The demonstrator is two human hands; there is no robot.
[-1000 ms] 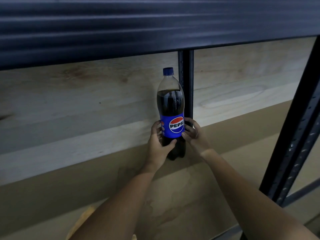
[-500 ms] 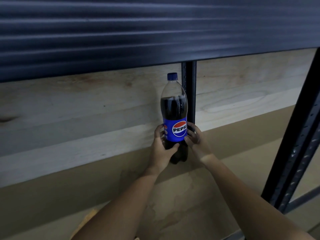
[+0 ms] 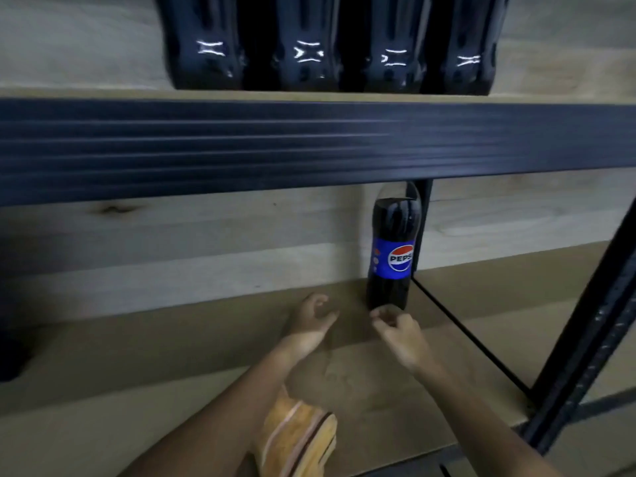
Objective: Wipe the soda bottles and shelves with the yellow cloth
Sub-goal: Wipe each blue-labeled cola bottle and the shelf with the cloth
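Note:
A Pepsi bottle (image 3: 393,249) with a blue label stands upright at the back of the lower shelf (image 3: 378,383), its cap hidden behind the shelf beam. My left hand (image 3: 311,316) and my right hand (image 3: 395,327) hover just in front of the bottle's base, fingers loosely curled, holding nothing and not touching it. The yellow cloth (image 3: 297,438) lies folded on the shelf near the front edge, partly under my left forearm. Several dark soda bottles (image 3: 330,46) stand in a row on the upper shelf.
A dark ribbed metal beam (image 3: 309,146) spans the view between the two shelves. A black upright post (image 3: 585,325) stands at the right front and another behind the bottle. Pale wooden boards form the back wall.
Both hands have let go of the Pepsi bottle and drawn back toward me. The view has tilted up, so the upper shelf's bottles and the cloth now show.

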